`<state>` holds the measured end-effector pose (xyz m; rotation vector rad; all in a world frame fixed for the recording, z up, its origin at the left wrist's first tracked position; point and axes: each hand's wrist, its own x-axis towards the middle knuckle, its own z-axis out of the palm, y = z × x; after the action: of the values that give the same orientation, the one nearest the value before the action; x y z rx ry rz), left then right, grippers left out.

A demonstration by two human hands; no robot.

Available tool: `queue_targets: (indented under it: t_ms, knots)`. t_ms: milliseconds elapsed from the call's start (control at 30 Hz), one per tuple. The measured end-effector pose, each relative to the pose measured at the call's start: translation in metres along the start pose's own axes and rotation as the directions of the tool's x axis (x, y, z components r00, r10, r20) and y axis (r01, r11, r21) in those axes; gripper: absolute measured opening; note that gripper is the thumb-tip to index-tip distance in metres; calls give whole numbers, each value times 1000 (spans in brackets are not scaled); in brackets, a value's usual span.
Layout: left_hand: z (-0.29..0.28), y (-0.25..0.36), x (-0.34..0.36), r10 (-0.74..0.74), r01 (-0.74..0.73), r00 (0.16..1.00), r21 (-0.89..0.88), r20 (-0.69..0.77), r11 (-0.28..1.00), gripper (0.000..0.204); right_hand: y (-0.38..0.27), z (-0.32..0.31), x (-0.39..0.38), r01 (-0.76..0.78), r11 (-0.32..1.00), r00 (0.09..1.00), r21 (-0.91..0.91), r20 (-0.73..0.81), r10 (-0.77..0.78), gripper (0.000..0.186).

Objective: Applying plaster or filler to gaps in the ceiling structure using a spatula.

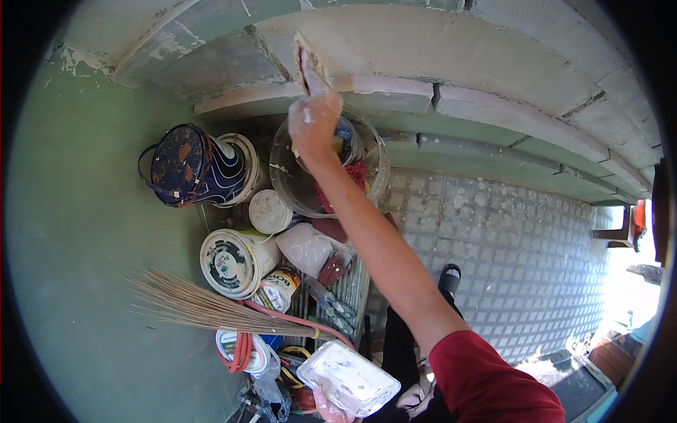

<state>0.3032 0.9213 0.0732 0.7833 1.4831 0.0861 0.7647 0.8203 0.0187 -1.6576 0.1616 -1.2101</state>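
Note:
My right hand [314,121], dusted with white, reaches up on an outstretched arm above a large clear round tub [381,166]. Its fingers are closed on a flat, plaster-caked piece [308,63] with pale, rough edges and a dark strip; its exact kind is unclear. That piece is held up in front of the pale wall panel [395,42], and I cannot tell whether they touch. Inside the tub are a smaller bucket [347,137] and a crumpled red cloth [356,175], partly hidden by my forearm. My left hand is out of the picture.
Paint buckets, one dark and patterned [224,166], others white [240,262], crowd a bench against the green wall [92,211]. A stick broom [218,303] lies across them. Nearer are a white plastic tray [349,377] and a red hose [242,349]. Grey tiled floor [486,247] extends right.

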Motion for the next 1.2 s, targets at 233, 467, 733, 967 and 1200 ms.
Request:
queue_targets:
  t_ms: [233,467,733,967,1200]
  knots:
    - [-17,-11,16,-78,84,991,-52,110,995,77,33,-39,27,-151,966,945,209,-257,203,64]
    - [-40,-24,36,-56,50,978,35,203,998,72,7,-9,3,-27,999,998,37,61,25,63]
    - [3,-13,-8,-13,5,997,103,78,995,61,58,-233,17,-95,977,981,-189,-186,60,37]
    - [-104,-33,101,-10,81,655,-57,756,995,58,125,-229,77,-122,957,973,-265,-224,61,58]
    - [-57,-35,69,-91,96,877,13,471,995,55,82,-147,26,155,985,980,-81,143,-142,64]
